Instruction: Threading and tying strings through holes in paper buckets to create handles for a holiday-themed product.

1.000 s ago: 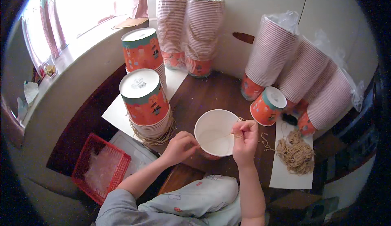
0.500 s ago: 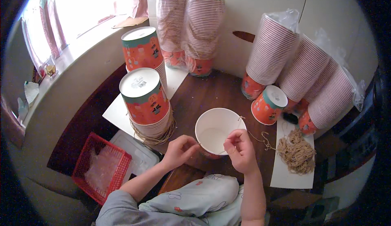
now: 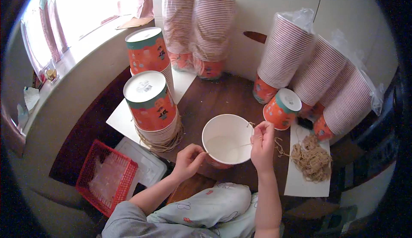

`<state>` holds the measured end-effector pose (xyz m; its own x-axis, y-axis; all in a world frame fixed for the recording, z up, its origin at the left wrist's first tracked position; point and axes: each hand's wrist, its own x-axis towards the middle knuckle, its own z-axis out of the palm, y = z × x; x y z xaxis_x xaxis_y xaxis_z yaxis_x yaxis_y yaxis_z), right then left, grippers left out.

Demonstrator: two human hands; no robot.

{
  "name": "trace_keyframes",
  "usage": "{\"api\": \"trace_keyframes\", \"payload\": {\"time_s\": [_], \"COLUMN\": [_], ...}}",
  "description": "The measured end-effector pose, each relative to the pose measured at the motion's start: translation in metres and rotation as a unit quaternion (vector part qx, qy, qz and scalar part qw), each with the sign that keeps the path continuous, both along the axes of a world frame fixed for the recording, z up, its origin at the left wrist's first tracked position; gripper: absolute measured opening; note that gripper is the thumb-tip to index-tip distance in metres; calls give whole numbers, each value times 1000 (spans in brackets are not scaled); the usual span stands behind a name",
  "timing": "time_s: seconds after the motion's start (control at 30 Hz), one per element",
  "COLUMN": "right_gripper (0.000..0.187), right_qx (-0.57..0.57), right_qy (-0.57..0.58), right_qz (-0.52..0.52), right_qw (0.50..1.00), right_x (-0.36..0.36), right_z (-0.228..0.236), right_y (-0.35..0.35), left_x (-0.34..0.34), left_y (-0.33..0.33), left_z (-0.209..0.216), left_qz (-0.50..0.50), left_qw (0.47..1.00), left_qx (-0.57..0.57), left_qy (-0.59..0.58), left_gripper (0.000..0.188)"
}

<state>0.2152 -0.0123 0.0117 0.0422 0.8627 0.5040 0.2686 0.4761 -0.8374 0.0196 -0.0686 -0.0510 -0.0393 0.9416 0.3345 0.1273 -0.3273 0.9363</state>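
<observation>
A white paper bucket (image 3: 226, 130) stands upright on the dark table, its mouth facing up. Over its right rim, my right hand (image 3: 262, 145) is closed in a pinch on a thin tan string (image 3: 245, 145), part of which crosses the bucket's mouth. At the left rim, my left hand (image 3: 190, 161) is also pinched, with a small bit of string at its fingertips. Whether the string goes through the bucket's wall is too small to tell. Right of the bucket, a loose strand (image 3: 280, 148) trails toward a tangled heap of tan string (image 3: 313, 160).
Upside-down orange bucket stacks (image 3: 151, 109) stand at left, with string loops around the nearer one. Another inverted bucket (image 3: 282, 109) is at right. Plastic-wrapped bucket stacks (image 3: 285, 51) line the back and right. A red basket (image 3: 131, 173) sits low at left.
My right hand has moved up and slightly right along the bucket's rim, still pinched. My left hand has shifted slightly left. The view has moved a little.
</observation>
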Motion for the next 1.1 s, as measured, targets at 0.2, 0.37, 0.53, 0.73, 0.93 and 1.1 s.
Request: {"api": "trace_keyframes", "payload": {"time_s": [0.2,0.37,0.53,0.73,0.93,1.1], "right_gripper": [6,9,11,17,12,12], "right_qx": [39,72,159,351,320,329], "right_qy": [-42,-129,-155,-237,-440,-416], "right_qz": [-2,43,64,109,66,174], "right_qw": [998,988,973,899,837,830], "right_x": [-2,-1,-10,-26,-65,-128], "right_z": [12,25,25,31,42,20], "right_y": [-10,-34,-45,-67,-62,-40], "left_x": [-1,-10,-17,-35,-82,-153], "left_y": [3,24,45,33,3,20], "left_z": [-23,-4,23,50,102,106], "left_qz": [-9,-66,-154,-54,317,456], "left_qw": [1000,972,927,993,868,708], "left_qx": [-11,-197,-342,-97,301,416], "left_qy": [-13,-113,-5,50,234,344], "left_gripper": [14,29,28,24,13,15]}}
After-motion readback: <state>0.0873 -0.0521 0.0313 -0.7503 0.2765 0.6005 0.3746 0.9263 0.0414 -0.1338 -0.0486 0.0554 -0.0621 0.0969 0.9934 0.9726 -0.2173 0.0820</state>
